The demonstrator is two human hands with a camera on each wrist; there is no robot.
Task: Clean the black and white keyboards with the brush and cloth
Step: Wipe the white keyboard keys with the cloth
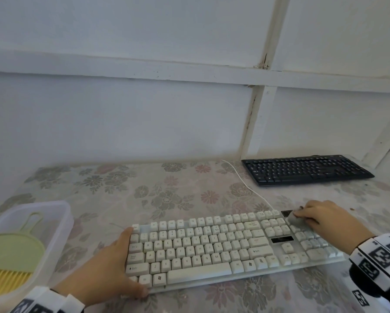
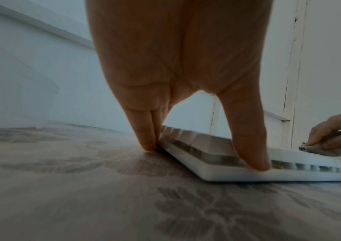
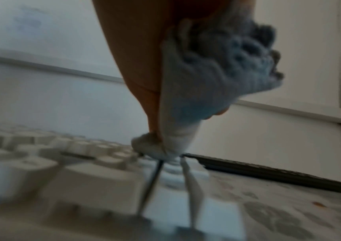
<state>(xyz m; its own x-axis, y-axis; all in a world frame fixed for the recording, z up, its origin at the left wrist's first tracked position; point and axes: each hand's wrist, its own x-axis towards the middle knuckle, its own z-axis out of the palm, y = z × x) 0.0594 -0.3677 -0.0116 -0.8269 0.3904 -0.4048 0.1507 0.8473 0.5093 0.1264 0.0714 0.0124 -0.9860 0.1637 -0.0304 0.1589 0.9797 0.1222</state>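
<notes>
The white keyboard [image 1: 212, 249] lies near the table's front edge. My left hand [image 1: 112, 265] braces its left end, straight fingers [image 2: 145, 135] against the side and thumb [image 2: 254, 154] on the front rim. My right hand [image 1: 325, 216] grips a bunched grey cloth [image 1: 294, 219] and presses it on the keys at the keyboard's far right corner; the right wrist view shows the cloth [image 3: 202, 84] wrapped in the fingers. The black keyboard [image 1: 307, 169] sits at the back right by the wall. The green brush [image 1: 11, 256] with yellow bristles lies in a tub at the left.
A translucent plastic tub [image 1: 60, 224] stands at the front left. The white keyboard's cable [image 1: 246, 184] runs back toward the black keyboard. A flowered cloth [image 1: 166, 193] covers the table, and a white panelled wall [image 1: 144, 120] closes the back.
</notes>
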